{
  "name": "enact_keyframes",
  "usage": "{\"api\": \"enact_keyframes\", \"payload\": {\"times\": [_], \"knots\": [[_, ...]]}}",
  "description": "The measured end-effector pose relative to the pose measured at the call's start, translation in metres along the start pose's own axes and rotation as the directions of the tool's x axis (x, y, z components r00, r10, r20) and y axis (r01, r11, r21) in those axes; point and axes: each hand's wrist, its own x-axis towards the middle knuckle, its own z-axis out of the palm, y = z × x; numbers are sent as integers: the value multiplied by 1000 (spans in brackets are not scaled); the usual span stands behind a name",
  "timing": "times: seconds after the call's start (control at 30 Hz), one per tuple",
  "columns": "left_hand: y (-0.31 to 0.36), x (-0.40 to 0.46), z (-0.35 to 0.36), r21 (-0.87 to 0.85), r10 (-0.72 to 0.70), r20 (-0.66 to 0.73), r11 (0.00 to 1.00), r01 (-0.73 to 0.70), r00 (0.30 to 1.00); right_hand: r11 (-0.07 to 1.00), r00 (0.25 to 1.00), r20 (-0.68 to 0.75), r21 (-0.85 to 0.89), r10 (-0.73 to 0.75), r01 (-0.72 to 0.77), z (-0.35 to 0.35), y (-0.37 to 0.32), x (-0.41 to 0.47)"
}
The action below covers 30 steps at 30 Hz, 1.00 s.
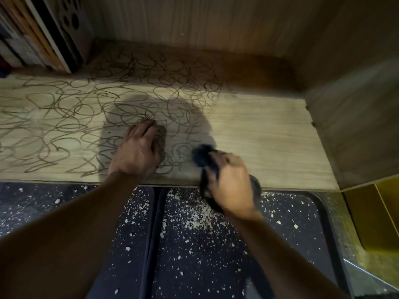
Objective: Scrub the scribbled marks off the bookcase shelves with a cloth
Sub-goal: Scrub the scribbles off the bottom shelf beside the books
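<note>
So the left hand (pixel 140 147) is lying palm-down on the shelf (pixel 269 139) of the bookcase, fingers straight and spread a little, tips pointing toward the back panel, just pressing flat on the wood and not holding anything. The right hand (pixel 228 182) is curled tight around a dark cloth (pixel 204 157), knuckles up, and it's pretty blurred so I can't tell exactly how the fingers lie, but the bunched front end of the cloth sticks out past the fingers and sits on the shelf near its front edge, with more of it hanging out under the heel of the hand over the edge. The two hands are near each other but apart, left one a bit further in. The scribbled marks (pixel 71 117) are dark loopy lines all over the left and middle of the shelf, running right under and around the left hand and reaching as far as the cloth; the stretch of shelf to the right of the cloth, up to the side wall, shows plain wood grain. Some books (pixel 32 37) stand upright at the back left corner with a pale perforated bookend (pixel 73 24) against them. Below the shelf edge there's a dark floor (pixel 194 255) speckled with pale flecks and crumbs, thickest right under the right hand, and something yellow (pixel 380 214) at the far right that I can't make out
</note>
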Motion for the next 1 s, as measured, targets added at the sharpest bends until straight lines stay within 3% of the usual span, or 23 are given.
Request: {"api": "enact_keyframes", "payload": {"times": [0.1, 0.13, 0.23, 0.33, 0.37, 0.47, 0.57, 0.6, 0.7, 0.8, 0.87, 0.93, 1.0], "knots": [[-1, 1, 1, 2, 7, 1, 1000, -7, 1000, 968, 956, -156, -7, 248, -252, -17, 27, 7], [-2, 2, 1, 2, 6, -5, 1000, -6, 1000, 963, 950, -166, 10, 266, -268, -13, 15, 5], [0, 1, 2, 10, 10, -11, 1000, -10, 1000, 998, 983, -178, 19, 55, -52, 12, -35, -12], [-3, 1, 2, 1, 2, -12, 1000, -2, 1000, 997, 997, 1, -2, -80, 80, 5, -26, -13], [-2, 1, 2, -4, 1, -13, 1000, -1, 1000, 998, 999, -1, -47, -36, 36, -3, -5, -8], [1, 1, 0, 3, 2, 2, 1000, -2, 1000, 970, 953, -202, -41, 226, -239, -30, 58, 5], [-2, 0, 0, 4, -6, 10, 1000, 6, 1000, 945, 921, -223, 2, 319, -327, -23, 44, 2], [-1, 0, 0, 0, -1, 9, 1000, 1, 1000, 959, 941, -196, 2, 277, -283, -14, 26, -1], [1, -1, -1, 5, 5, 0, 1000, -5, 1000, 999, 990, -133, -22, -44, 41, 17, -37, -17], [2, 0, -1, -13, -3, 0, 1000, 3, 1000, 989, 990, -3, -34, -141, 141, 3, -22, -6], [2, 1, -1, -15, 13, -10, 1000, -14, 1000, 995, 999, -47, -101, 8, -12, -19, 24, 13], [1, 1, 0, -7, 2, 2, 1000, -2, 1000, 970, 957, -190, -62, 221, -236, -40, 65, 29], [1, 2, 0, -1, -6, 14, 1000, 6, 1000, 945, 921, -251, -56, 299, -322, -39, 67, 30]]}}
